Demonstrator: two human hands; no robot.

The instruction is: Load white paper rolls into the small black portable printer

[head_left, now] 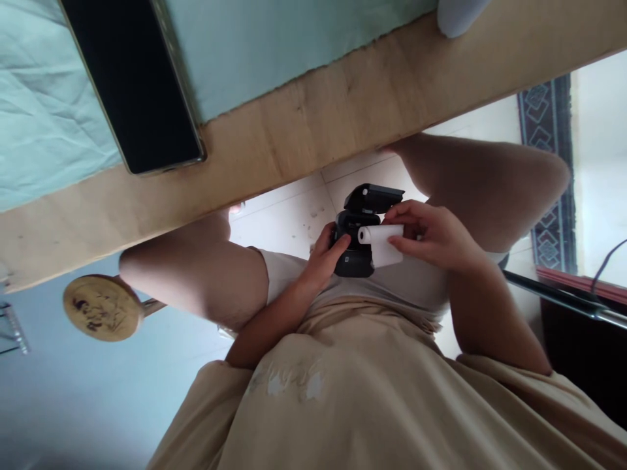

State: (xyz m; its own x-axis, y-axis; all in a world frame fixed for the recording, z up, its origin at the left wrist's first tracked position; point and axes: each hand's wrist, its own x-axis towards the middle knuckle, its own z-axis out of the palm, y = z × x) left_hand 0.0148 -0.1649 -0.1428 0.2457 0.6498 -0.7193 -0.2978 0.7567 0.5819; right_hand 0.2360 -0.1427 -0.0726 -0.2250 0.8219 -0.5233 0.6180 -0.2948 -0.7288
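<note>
My left hand grips a small black printer held over my lap, below the table edge. Its lid stands flipped open. My right hand pinches a white paper roll, which lies across the printer's open top with a strip of paper hanging down from it. Both hands touch the device, one on each side.
A wooden table edge runs above my hands, with a dark phone lying on a pale green cloth. A round wooden disc sits at the left. White floor tiles and a patterned rug show beneath.
</note>
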